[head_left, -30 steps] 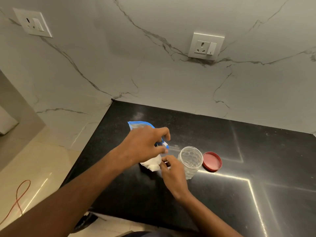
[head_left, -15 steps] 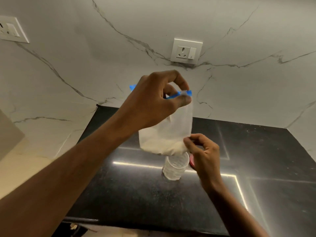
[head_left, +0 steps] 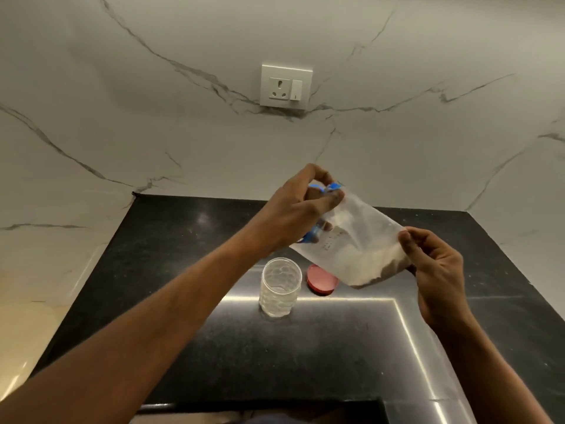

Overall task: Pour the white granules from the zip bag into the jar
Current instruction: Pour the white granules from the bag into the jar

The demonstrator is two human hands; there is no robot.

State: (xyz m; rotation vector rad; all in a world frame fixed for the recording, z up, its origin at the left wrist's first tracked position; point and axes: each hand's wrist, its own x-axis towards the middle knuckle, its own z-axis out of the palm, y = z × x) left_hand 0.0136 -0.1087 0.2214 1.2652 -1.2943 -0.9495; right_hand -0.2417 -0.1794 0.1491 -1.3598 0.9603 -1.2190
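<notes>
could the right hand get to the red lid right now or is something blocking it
Probably not straight away. The right hand is pinching the bottom corner of the zip bag, which hangs over part of the red lid. The lid lies uncovered on the counter beside the jar, so letting go would free the way.

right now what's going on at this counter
A person holds a zip bag of white granules in the air with both hands: the left hand grips the blue zip end, the right hand pinches the bottom corner. The bag is tilted, granules settled at its lower end. An open glass jar stands on the black counter, its red lid beside it. Nothing is pouring yet.
</notes>
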